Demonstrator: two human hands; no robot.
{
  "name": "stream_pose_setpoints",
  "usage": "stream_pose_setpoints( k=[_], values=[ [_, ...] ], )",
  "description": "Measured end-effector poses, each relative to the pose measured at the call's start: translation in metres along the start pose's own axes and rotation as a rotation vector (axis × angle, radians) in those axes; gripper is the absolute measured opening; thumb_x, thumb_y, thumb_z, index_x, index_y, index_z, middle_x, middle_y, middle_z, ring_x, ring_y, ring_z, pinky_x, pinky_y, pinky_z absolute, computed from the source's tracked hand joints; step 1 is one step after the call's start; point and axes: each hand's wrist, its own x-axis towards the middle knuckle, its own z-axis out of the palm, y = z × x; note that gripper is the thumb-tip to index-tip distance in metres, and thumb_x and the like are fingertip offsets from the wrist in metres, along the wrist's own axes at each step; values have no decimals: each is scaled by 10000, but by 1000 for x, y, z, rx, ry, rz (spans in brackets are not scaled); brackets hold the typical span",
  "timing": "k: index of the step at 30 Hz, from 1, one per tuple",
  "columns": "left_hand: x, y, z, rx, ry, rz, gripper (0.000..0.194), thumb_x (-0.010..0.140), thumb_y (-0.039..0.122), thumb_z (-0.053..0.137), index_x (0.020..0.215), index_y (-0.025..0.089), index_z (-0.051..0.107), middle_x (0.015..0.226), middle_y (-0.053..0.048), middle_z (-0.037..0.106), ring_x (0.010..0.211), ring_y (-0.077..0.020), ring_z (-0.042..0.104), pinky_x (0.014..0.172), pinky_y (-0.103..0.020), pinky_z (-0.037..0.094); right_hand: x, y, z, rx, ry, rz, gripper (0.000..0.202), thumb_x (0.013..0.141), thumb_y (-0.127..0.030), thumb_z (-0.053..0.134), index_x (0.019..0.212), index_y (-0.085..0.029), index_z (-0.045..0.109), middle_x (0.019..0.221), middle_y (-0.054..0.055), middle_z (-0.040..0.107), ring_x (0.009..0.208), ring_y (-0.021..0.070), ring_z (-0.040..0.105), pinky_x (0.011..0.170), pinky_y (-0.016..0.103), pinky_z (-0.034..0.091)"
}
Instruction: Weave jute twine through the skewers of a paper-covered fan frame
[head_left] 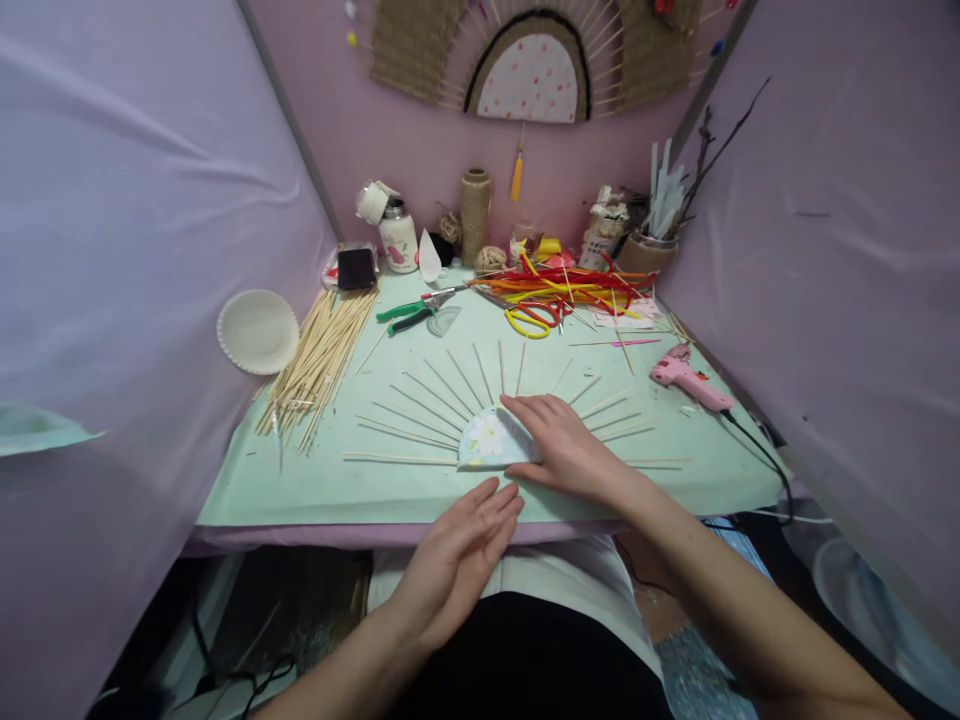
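Observation:
A pale half-round piece with a flower print (pixel 486 438) lies on the green tabletop, its straight side toward me. Thin wooden sticks (pixel 427 400) fan out from its curved edge like rays. My right hand (pixel 551 445) rests over the right part of the half-round, fingers stretched out, hiding that part and some stick ends. Just in front of the straight edge, my left hand (pixel 469 550) hovers near the table's front edge with fingers extended and nothing in it.
Loose sticks (pixel 322 350) and a white dish (pixel 259 332) are at left. Green-handled pliers (pixel 409 312), yellow-and-red scissors (pixel 532 318) and colourful pipe cleaners (pixel 555 285) lie behind. A pink glue gun (pixel 691 380) with a cord sits right. A twine spool (pixel 475 215) stands at the back.

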Motion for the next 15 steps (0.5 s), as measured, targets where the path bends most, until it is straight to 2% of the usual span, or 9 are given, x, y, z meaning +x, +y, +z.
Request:
stream_pose_setpoints(
  k=[5,9,13,15],
  values=[
    [10,0,9,-157,17,-5,349,769,165,651,1118,153,626,1352,-149,574,1333,-247,486,1163,-379,342,-5,-1,-2,28,17,25,796,776,-384,701,1470,-220,346,1275,158,569,1154,320,524,978,536,432],
    [20,-2,11,-190,1,32,183,803,165,665,984,183,643,1203,-90,662,1186,-185,602,1108,-344,405,-11,-7,-7,48,13,29,810,779,-415,707,1467,-204,335,1287,165,557,1170,315,507,984,522,435],
    [31,1,19,-194,55,88,272,844,227,657,1111,186,634,1141,-79,694,917,-152,683,935,-331,531,-14,-20,-10,2,59,-10,849,771,-459,715,1474,-200,314,1312,169,536,1194,320,494,1031,543,394],
    [36,7,24,-174,63,170,342,841,230,664,1176,182,620,1148,-88,699,899,-166,689,870,-322,555,-14,-28,-13,-73,150,-20,851,781,-475,705,1477,-194,302,1385,196,469,1268,351,444,1068,584,337]
  ],
)
